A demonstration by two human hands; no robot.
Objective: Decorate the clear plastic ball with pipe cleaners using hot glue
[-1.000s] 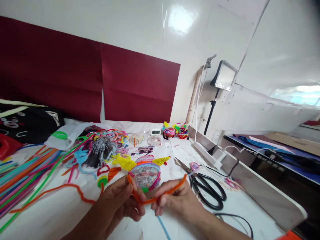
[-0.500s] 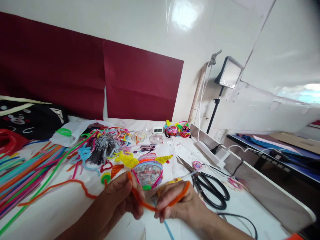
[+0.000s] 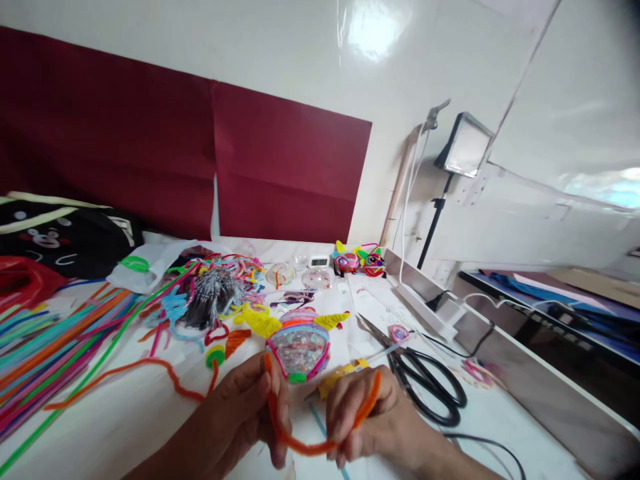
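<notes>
"So, what do we have between our hands?"

"We have an orange pipe cleaner (image 3: pixel 306 449), bent into a loose U. Our left hand (image 3: pixel 245 400) pinches it near one end, thumb pressed to fingers, and our right hand (image 3: pixel 367 413) clamps it farther along, leaving a tail that curls up past the fingers."

"Which way does its length run, then?"

"Mostly from side to side. We see it drop from our left fingertips, sag through the gap and meet our right ones, so its free middle hangs between the two hands."

"And how does the yellow-horned clear ball (image 3: pixel 299 348) lie from that?"

"It rests on the white table (image 3: pixel 130 420), just beyond the gap and a little toward the left, so we judge our left hand the nearer one. Whether those fingers touch it, we cannot tell."

"Does anything crowd our right side?"

"Well, we have a yellow-handled tool (image 3: pixel 340 377) just beyond the right fingers, partly hidden by them, and black-handled scissors (image 3: pixel 417 380) near that hand, their blades pointing away from us."
</notes>
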